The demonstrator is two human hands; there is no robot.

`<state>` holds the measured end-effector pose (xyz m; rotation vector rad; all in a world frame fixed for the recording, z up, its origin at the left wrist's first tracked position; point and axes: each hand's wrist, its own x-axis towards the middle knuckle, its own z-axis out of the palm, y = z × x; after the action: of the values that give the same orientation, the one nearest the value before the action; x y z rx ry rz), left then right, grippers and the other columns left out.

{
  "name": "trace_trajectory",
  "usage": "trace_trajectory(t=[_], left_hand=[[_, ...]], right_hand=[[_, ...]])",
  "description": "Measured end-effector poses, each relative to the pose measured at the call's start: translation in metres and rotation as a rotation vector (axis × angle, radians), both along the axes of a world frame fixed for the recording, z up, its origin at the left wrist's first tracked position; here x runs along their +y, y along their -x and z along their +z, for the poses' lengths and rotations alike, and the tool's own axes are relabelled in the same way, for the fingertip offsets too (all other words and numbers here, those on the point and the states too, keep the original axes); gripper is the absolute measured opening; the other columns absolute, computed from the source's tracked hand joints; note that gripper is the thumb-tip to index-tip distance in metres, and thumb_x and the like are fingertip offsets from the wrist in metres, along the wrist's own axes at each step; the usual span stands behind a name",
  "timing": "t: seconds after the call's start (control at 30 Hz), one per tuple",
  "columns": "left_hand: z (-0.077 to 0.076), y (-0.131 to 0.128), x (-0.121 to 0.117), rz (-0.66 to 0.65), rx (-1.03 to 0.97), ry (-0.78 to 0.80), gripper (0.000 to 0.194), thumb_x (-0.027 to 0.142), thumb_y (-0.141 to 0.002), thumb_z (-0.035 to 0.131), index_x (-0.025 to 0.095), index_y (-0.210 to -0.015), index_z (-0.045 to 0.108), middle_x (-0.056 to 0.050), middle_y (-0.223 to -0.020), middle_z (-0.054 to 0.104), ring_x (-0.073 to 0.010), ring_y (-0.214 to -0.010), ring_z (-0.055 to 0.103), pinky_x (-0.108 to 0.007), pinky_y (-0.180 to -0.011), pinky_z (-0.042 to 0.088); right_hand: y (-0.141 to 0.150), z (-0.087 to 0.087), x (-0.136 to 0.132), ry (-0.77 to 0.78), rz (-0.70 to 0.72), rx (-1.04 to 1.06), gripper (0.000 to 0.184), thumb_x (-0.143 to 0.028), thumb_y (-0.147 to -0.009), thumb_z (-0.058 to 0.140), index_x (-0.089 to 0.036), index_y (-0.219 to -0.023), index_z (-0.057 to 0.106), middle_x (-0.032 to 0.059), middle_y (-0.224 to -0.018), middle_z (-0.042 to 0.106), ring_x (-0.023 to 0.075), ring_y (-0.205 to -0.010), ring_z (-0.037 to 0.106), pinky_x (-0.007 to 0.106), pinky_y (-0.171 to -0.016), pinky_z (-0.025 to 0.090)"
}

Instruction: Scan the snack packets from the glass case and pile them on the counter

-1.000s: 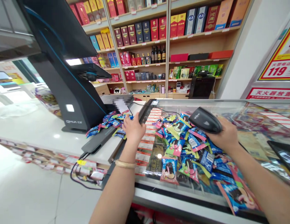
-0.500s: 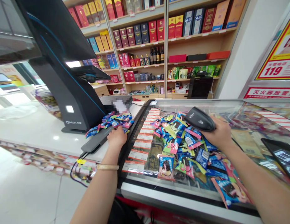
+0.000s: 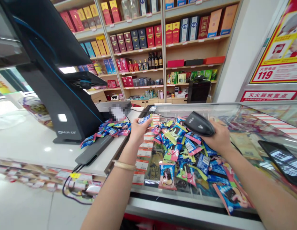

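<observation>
My left hand point(image 3: 138, 130) is closed on a small blue snack packet point(image 3: 144, 119), held above the left edge of the glass counter. In my right hand point(image 3: 218, 135) is a black barcode scanner point(image 3: 199, 123), its head pointing left over a heap of snack packets point(image 3: 184, 148) in blue, pink and green wrappers. Another pile of similar packets point(image 3: 112, 128) lies on the white counter, beside the foot of the black cash register point(image 3: 74, 115). One packet point(image 3: 232, 197) rests near the front edge, close to my right forearm.
The glass display counter point(image 3: 148, 188) holds price labels under its top. A dark tablet-like device point(image 3: 282, 158) lies at the right. A grey bar with cables point(image 3: 94, 152) sits on the white counter point(image 3: 64, 158). Shelves of boxes and bottles point(image 3: 141, 51) stand behind.
My left hand has left the pile on the white counter and moved right and up, now with a packet in it. My right hand keeps the scanner over the heap. The view has shifted slightly.
</observation>
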<state>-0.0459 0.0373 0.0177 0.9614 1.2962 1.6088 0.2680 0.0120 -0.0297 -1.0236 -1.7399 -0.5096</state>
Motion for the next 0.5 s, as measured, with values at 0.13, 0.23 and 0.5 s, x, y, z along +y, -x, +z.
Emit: trace_trajectory(t=[0.13,0.23,0.5], left_hand=[[-0.003,-0.023,0.007,-0.136,-0.524,0.128,0.011,0.019,-0.087,0.074,0.015,-0.085,0.064,-0.003,-0.077,0.073,-0.0110,-0.064,0.071,-0.016,-0.054,0.055],[-0.011,-0.028,0.005,-0.122,-0.721,0.137,0.013,0.010,-0.095,0.059,0.016,-0.085,0.065,-0.002,-0.081,0.075,-0.0097,-0.071,0.073,-0.016,-0.062,0.059],[-0.043,-0.038,0.000,-0.161,-0.359,-0.190,0.035,0.008,-0.072,0.078,0.018,-0.106,0.072,-0.003,-0.098,0.079,-0.0185,-0.102,0.074,-0.035,-0.103,0.055]], right_hand=[[0.001,-0.001,-0.002,0.001,0.026,0.002,0.014,-0.038,-0.081,0.068,-0.024,-0.083,0.066,0.0043,-0.074,0.070,0.0225,-0.067,0.068,0.031,-0.060,0.049],[0.001,-0.001,-0.003,0.023,0.035,0.005,0.014,-0.037,-0.080,0.069,-0.024,-0.083,0.066,0.0048,-0.076,0.070,0.0233,-0.071,0.069,0.031,-0.062,0.050],[0.004,0.011,-0.013,0.091,0.116,-0.024,0.019,-0.040,-0.083,0.070,-0.024,-0.093,0.070,0.0055,-0.079,0.073,0.0243,-0.074,0.070,0.033,-0.066,0.054]])
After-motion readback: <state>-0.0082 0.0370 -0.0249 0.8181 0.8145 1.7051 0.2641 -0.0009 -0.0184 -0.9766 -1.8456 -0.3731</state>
